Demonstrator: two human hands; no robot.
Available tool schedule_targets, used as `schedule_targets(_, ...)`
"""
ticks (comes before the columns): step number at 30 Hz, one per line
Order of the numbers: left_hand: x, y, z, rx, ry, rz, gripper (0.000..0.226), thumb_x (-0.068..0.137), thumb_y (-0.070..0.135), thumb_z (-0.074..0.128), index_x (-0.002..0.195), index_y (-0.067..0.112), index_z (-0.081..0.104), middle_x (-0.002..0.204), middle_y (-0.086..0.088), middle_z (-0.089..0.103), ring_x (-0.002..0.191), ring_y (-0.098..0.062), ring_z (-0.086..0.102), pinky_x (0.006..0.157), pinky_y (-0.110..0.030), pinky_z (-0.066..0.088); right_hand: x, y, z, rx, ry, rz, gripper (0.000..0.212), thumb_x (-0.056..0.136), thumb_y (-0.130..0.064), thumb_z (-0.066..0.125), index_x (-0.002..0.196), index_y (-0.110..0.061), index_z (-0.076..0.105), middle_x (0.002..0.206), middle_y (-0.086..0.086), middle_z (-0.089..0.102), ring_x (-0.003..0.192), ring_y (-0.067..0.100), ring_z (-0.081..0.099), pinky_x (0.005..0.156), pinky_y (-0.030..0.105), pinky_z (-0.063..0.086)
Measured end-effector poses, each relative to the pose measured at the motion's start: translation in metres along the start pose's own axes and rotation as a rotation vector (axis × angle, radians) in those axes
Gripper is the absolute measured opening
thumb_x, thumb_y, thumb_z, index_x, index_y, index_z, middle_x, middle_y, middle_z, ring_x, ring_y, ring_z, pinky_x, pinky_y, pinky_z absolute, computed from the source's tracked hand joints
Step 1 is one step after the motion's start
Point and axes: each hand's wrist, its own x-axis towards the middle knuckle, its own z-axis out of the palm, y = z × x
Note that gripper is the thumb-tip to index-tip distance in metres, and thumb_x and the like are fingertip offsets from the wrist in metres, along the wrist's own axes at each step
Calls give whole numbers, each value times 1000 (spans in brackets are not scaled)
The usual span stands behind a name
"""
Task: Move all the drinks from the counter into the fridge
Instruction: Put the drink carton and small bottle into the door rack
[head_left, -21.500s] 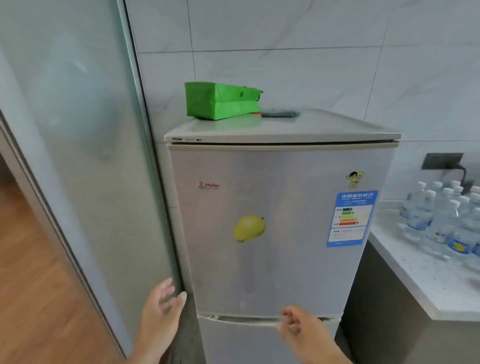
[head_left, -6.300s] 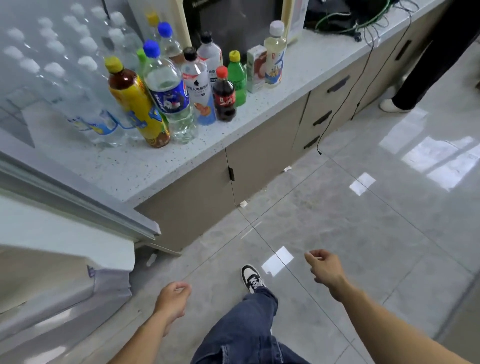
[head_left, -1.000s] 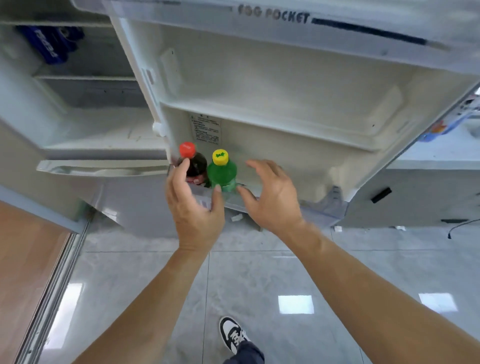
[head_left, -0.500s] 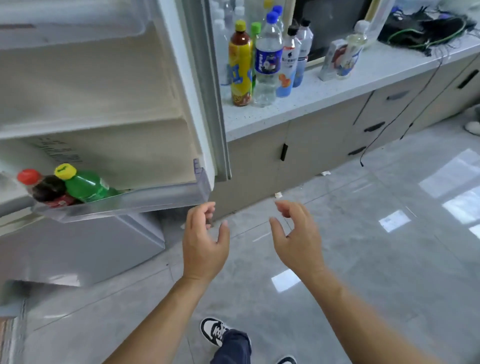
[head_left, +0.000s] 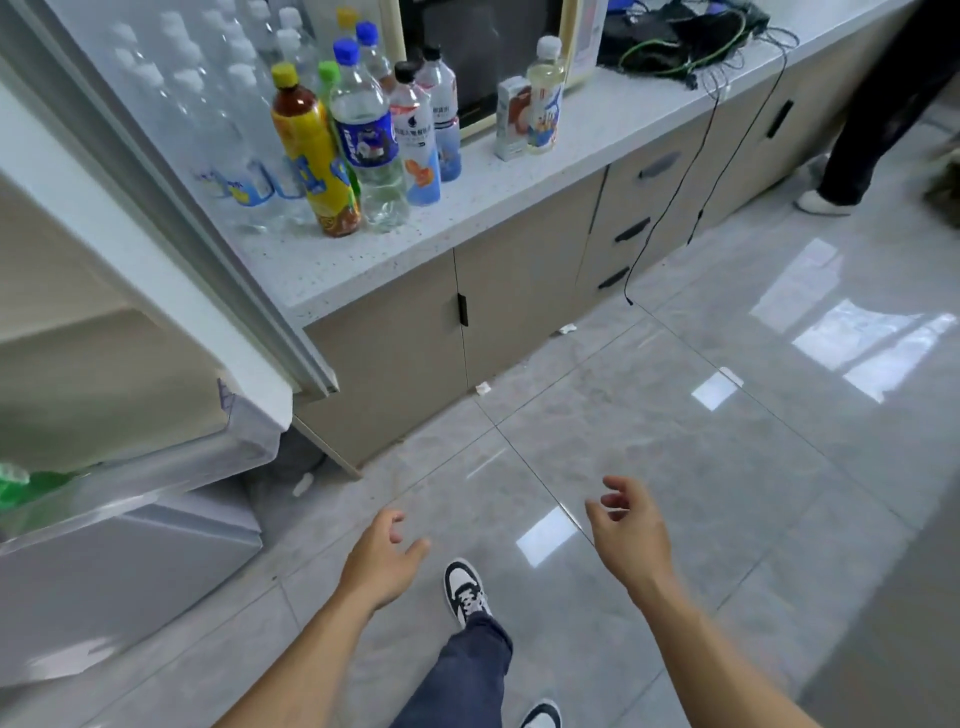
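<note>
- The left hand (head_left: 382, 564) and the right hand (head_left: 626, 530) hover low over the grey floor tiles (head_left: 675, 441), fingers loosely curled, holding and touching nothing.
- Far beyond them, up on the white counter (head_left: 467, 228), drinks stand upright in a tight cluster: a yellow-labelled tea bottle (head_left: 314, 156) nearest, a blue-capped clear bottle (head_left: 369, 140) just right of it, then two pale-labelled bottles.
- Further right, apart, stand a small carton (head_left: 511, 124) and a white-capped bottle (head_left: 545, 93).
- At far left, a green bottle (head_left: 26, 486) sits in the open fridge door's shelf (head_left: 156, 467).
</note>
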Motion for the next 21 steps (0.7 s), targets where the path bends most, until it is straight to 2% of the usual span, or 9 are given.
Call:
schedule_targets(3,31,5,-7,-54,5,-64,52,88,42,66,133,26,47,117,1,57,100,-19,59,89,-34,50,24,1,6,-13,-3,68,31,88,-26,70,118,-27,60,94,-10,62,81,3,62,72,31,52)
schedule_targets(6,60,22,-19,-120,20,-105,50,90,38,65,133,23,47,112,1,59,99,-22,59,91,-37,50,51,-15,13,1,-8,123,32,89,-27,69,120,-27,59,95,-6,64,84,7,63,67,27,46)
schedule_targets(9,89,48,-32,-203,30,-94,50,90,33,65,136,20,47,105,2,61,96,-19,59,84,-32,46,83,-42,23,46,-11,178,32,89,-26,68,119,-24,59,93,-3,65,83,11,63,68,28,45)
schedule_targets(16,151,145,-70,-366,100,50,42,94,27,62,134,22,49,101,6,64,91,-11,60,81,-31,42,161,-131,46,82,-45,92,29,91,-26,67,118,-24,57,90,-1,65,78,12,63,63,27,46)
schedule_targets(21,190,235,-93,-417,91,184,37,92,35,60,127,35,47,103,17,62,94,2,57,71,-24,44,227,-197,58,110,-67,-30,31,90,-26,68,120,-23,59,90,-2,62,76,10,60,65,25,46)
